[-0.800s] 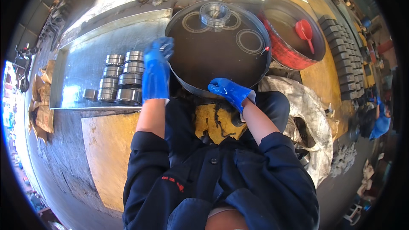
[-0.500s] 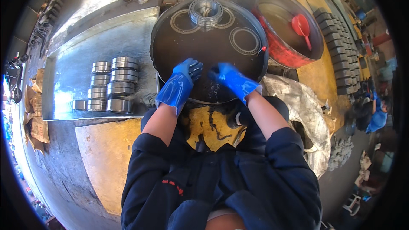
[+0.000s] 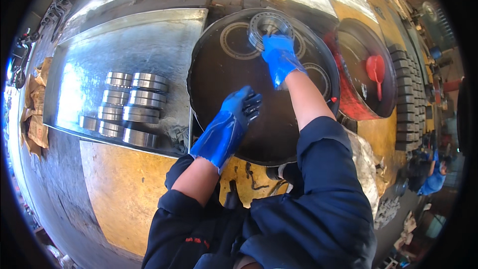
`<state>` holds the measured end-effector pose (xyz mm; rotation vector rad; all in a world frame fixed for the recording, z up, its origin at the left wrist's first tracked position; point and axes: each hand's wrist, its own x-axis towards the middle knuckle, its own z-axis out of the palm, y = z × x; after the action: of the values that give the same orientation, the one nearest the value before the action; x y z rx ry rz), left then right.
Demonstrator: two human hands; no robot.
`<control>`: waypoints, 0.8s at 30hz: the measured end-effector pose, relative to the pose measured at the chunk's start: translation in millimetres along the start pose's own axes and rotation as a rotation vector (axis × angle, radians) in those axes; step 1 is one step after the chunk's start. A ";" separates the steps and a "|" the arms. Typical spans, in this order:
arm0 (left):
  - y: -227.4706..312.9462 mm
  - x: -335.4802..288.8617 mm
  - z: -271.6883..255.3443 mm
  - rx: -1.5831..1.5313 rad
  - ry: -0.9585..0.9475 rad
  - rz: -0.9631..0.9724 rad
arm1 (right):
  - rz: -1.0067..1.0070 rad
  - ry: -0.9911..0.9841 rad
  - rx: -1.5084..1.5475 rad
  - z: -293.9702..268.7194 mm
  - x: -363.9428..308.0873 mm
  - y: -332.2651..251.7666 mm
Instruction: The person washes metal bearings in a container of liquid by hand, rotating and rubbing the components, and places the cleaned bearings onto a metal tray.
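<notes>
right hand [image 3: 279, 52] has moved forward, metal ring [image 3: 256, 28] at its fingers.

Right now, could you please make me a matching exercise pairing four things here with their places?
1. Blue-gloved left hand
2. Blue-gloved right hand
3. Red plastic scoop
4. Group of shiny steel rings

A. In the flat, grey metal tray
B. At the large, silver bearing ring
C. Inside the red-sided round basin
D. Over the round metal tub, apart from the bearing ring

Pairs: 1-D, 2-B, 3-C, 4-A.
</notes>
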<state>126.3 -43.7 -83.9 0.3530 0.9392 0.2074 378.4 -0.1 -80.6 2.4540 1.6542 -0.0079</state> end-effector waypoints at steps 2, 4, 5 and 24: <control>2.3 -5.6 7.1 -0.002 0.001 -0.001 | -0.015 -0.038 0.051 1.6 10.2 12.1; 1.6 -3.8 3.4 -0.010 -0.001 0.016 | -0.008 -0.098 0.099 2.4 20.8 10.0; 2.9 -1.3 2.9 -0.010 0.002 0.020 | -0.012 -0.095 0.102 4.1 21.9 9.1; -27.9 41.9 37.4 -0.121 -0.032 -0.017 | -0.136 -0.189 1.083 -59.7 -105.7 43.0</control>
<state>181.6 -63.5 -105.8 0.2366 0.8935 0.2415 372.0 -103.7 -4.4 2.7978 2.0289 -1.4455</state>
